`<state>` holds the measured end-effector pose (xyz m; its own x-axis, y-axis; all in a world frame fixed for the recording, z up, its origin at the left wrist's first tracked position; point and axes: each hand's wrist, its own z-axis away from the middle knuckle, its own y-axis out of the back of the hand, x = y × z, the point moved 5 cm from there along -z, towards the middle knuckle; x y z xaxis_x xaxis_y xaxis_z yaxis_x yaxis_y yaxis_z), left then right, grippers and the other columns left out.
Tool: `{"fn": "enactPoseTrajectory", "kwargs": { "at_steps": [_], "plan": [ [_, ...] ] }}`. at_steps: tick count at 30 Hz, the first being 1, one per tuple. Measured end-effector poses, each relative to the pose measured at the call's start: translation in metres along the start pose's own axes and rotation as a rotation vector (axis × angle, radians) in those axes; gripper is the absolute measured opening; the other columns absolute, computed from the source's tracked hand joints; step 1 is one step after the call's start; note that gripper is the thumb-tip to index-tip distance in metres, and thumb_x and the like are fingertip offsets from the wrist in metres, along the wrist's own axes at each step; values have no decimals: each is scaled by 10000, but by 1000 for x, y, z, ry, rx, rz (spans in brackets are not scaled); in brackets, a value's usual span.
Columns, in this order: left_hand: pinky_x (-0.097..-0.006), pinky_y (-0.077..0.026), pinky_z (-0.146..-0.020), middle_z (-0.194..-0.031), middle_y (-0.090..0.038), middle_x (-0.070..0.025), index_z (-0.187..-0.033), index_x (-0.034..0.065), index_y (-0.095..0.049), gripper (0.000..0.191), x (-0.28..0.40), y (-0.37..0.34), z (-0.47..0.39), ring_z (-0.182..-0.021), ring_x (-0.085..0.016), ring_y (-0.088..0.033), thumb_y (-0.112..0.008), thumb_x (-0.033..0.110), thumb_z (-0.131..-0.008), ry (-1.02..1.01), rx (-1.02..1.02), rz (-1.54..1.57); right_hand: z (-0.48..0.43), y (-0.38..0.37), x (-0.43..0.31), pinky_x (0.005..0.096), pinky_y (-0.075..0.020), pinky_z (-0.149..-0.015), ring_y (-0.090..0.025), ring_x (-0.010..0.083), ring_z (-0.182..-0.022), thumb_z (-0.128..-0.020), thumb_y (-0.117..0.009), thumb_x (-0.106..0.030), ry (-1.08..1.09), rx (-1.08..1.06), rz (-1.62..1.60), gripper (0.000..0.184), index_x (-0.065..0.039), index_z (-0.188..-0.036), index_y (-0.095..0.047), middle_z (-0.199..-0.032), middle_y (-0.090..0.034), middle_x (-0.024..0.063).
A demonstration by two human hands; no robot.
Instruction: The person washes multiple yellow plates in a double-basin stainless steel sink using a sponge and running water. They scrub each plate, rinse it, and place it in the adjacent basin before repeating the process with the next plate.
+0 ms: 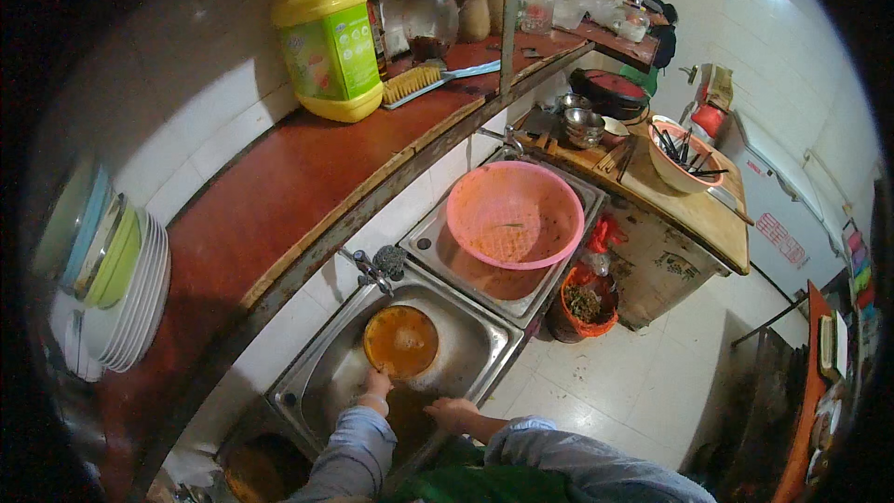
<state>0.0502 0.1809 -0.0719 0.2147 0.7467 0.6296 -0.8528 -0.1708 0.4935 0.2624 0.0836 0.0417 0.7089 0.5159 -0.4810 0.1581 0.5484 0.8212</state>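
Note:
My left hand point(378, 392) is at the near rim of a round vessel point(401, 342) in the steel sink point(328, 346). The vessel's inside is orange-brown, apparently with liquid, and my fingers pinch its edge. To the right, my right hand point(452, 414) reaches over the sink's near side, beside a brownish, shadowed area. Whether its fingers hold anything cannot be made out. A tap point(372, 271) with a dark scouring pad point(389, 262) on it stands at the sink's back edge.
A pink plastic basket point(515, 215) sits over the adjoining sink. A red shelf point(279, 175) overhangs the left side, bearing a yellow jug point(328, 42), brush point(413, 86) and stacked plates point(143, 293). A lined bin point(583, 307) stands on the floor. Another person point(660, 42) is at the back.

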Motion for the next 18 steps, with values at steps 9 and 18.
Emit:
{"fn": "enactPoseTrajectory", "kwargs": {
  "at_steps": [9, 18],
  "plan": [
    [-308, -465, -420, -784, -594, -122, -989, -6, -499, 283, 23, -1, 38, -470, -230, -549, -476, 230, -835, -41, -24, -45, -2, -20, 16, 371, -451, -772, -489, 254, -994, -745, -489, -151, 81, 31, -27, 423, -106, -1162, -435, -1029, -517, 89],
    [-320, -469, -425, -795, -597, -137, -995, -14, -509, 303, -4, -5, -6, -503, -246, -583, -484, 238, -828, -41, 8, -30, -5, -20, 13, 370, -454, -759, -489, 252, -987, -760, -466, -173, 81, 101, 2, 402, -106, -1155, -439, -1010, -519, 89]
  ]
}}
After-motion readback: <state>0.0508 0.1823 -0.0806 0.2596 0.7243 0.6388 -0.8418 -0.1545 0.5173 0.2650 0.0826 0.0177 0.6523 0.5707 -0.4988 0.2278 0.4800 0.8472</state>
